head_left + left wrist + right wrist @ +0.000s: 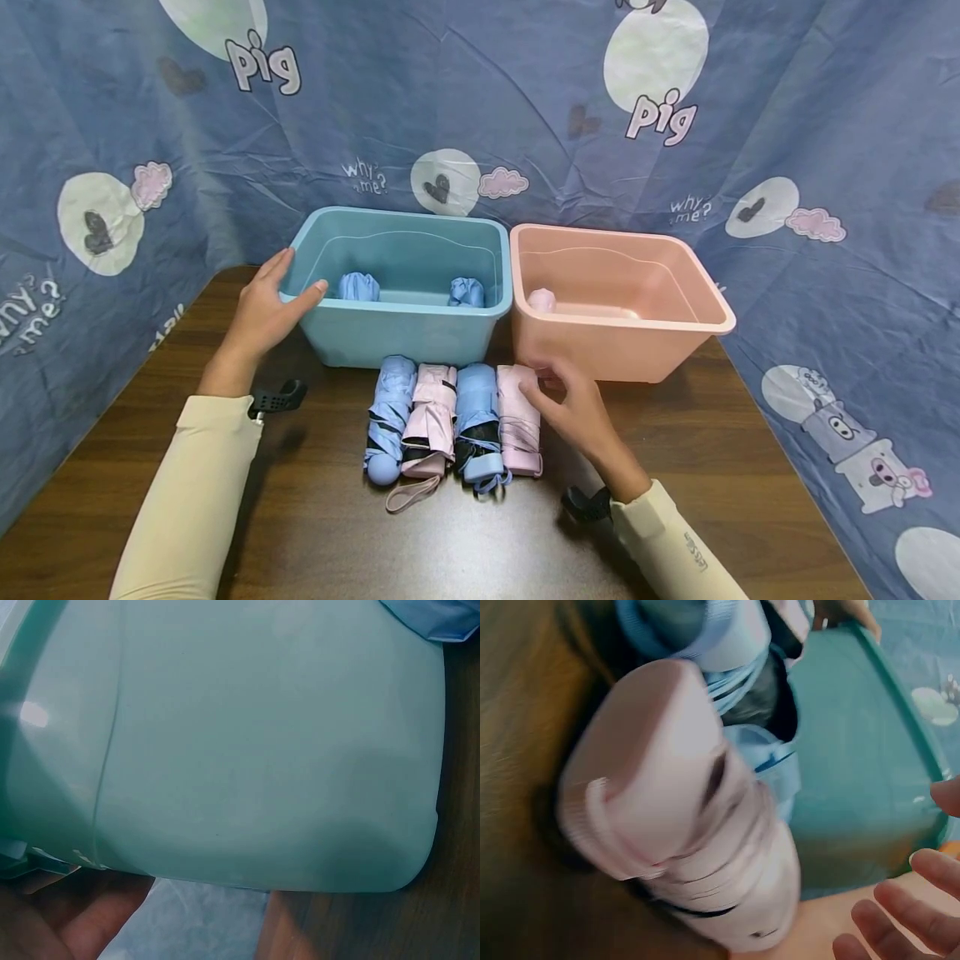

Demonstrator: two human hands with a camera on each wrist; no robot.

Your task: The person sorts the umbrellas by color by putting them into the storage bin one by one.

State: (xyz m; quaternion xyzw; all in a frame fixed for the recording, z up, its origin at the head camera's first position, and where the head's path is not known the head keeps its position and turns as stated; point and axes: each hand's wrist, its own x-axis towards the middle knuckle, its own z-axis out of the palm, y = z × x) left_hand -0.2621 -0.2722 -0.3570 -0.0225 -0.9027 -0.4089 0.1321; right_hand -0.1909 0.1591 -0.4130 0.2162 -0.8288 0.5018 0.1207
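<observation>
Folded umbrellas lie side by side on the table: a blue umbrella [392, 417] at left, a pink umbrella with a wrist strap [431, 417], another blue umbrella [477, 421], and a pink umbrella [519, 421] at right. My right hand [573, 408] is beside the far end of that rightmost one; in the right wrist view its fingers [900, 915] are spread and apart from the pink umbrella [682, 817]. My left hand [266, 312] rests at the left front corner of the blue bin [397, 337], thumb over the front rim, fingers extended along the left side.
Inside the blue bin are two blue wrapped bundles [359, 287], partly hidden by its front wall. A pink bin [600, 346] stands against its right side, with a pink item [542, 301] inside. Behind the brown table [315, 517] hangs a blue patterned cloth [465, 100].
</observation>
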